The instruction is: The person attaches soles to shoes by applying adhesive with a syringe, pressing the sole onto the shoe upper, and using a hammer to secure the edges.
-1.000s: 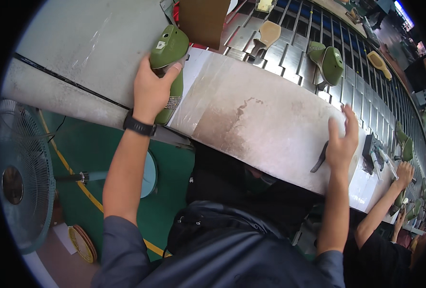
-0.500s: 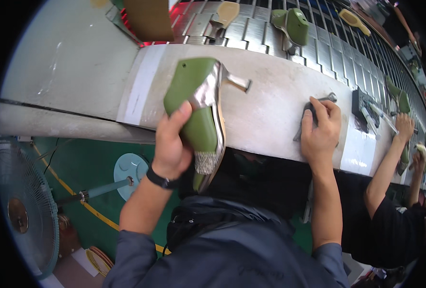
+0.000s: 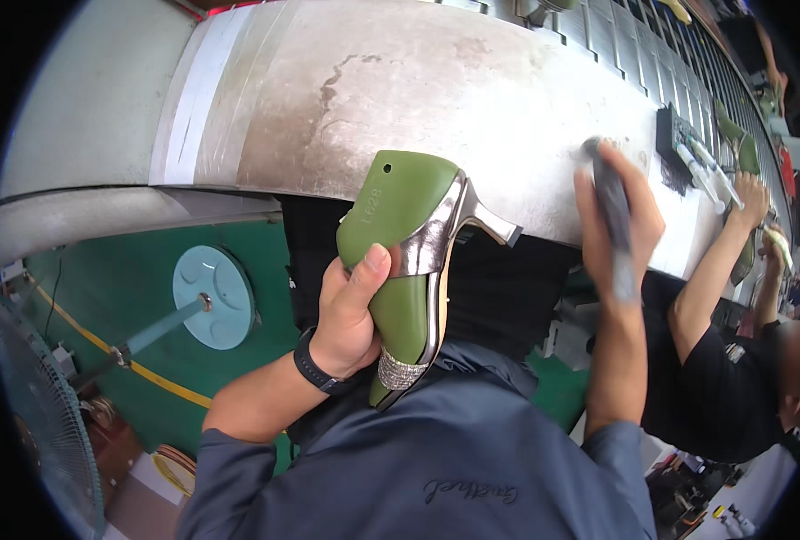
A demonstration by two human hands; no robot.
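Note:
My left hand (image 3: pixel 350 319) is closed around a shoe last (image 3: pixel 409 189), green and standing toe down, with its thumb on the near side. Fitted on the last is a high-heeled shoe (image 3: pixel 425 245) with a shiny pewter strap, a glittery band near the toe and a slim heel pointing right. My right hand (image 3: pixel 629 211), smeared by motion, grips a dark hand tool (image 3: pixel 610 193) above the bench edge, to the right of the shoe. The tool's ends are too blurred to name its kind.
A pale workbench (image 3: pixel 400 99) runs across in front of me, beside a slatted metal conveyor (image 3: pixel 611 45). A black holder (image 3: pixel 674 148) with white tubes stands at right, near a co-worker's hand (image 3: pixel 751 200). At lower left are a fan (image 3: pixel 40 405) and its round blue base (image 3: pixel 212 297).
My left hand has brought the last and shoe nearer my body, off the bench. My right hand has lifted the dark tool from the bench top. The view has shifted.

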